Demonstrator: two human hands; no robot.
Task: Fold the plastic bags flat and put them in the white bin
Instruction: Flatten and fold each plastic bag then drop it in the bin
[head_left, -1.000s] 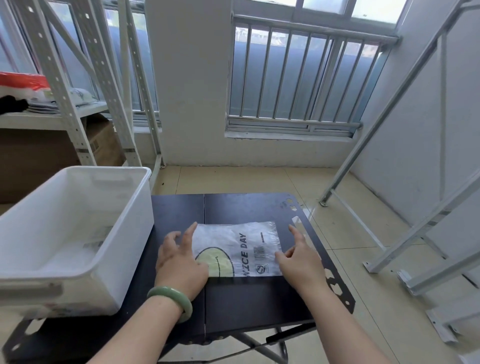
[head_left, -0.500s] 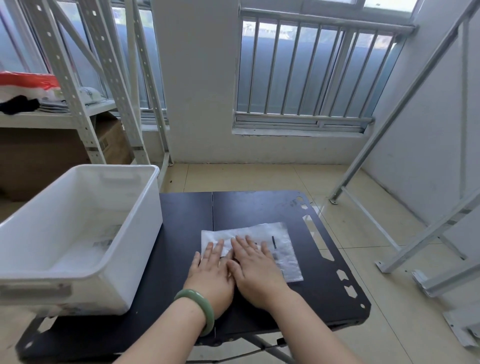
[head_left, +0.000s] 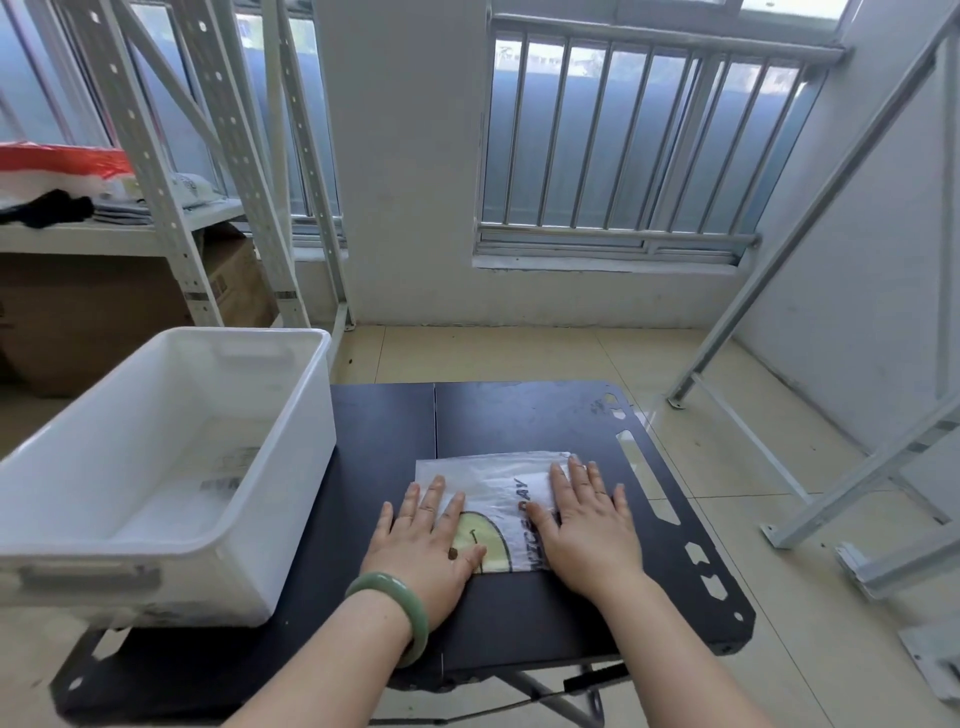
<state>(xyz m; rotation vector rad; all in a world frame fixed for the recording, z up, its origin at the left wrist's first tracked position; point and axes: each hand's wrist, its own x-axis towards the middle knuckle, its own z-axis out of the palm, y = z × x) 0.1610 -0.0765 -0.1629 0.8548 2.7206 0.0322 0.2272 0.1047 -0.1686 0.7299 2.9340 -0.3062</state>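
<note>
Both hands are pressing flat, grip wide, fingers spread: left hand (head_left: 423, 545) and right hand (head_left: 584, 525) are covering the plastic bag (head_left: 498, 483) mid-desk (head_left: 519, 421), beside the white bin (head_left: 171, 457), near the desk's right edge.

Clear printed plastic bag (head_left: 506, 480) folded flat on black table, white bin (head_left: 291, 426) well left

bin (head_left: 171, 467) left on table (head_left: 519, 415), bag (head_left: 498, 483) right of it, hands flat on bag
</note>
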